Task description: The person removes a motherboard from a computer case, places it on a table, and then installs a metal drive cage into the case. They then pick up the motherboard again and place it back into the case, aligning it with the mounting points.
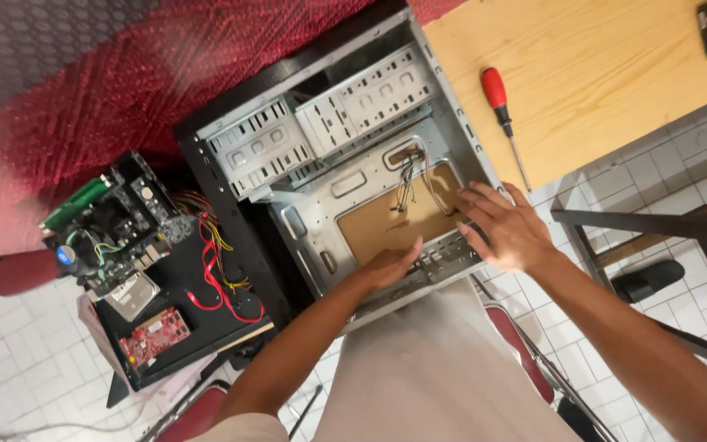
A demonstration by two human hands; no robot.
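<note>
An open grey metal computer case [321,209] lies on its side at the edge of a wooden table [599,74]. Its drive bays [321,123] face away from me and a bundle of thin wires [409,176] hangs inside. My left hand [390,263] reaches into the case, fingers curled against the bare inner panel near the rear edge. My right hand [501,229] rests flat with fingers spread on the case's rear rim, just right of the left hand. Neither hand holds a loose object.
A red-handled screwdriver [502,115] lies on the table right of the case. At left, a black panel [206,315] carries a motherboard [112,225], a red expansion card [154,334], a drive and red cables [218,278]. Red cloth covers the back. Chairs stand on white floor tiles.
</note>
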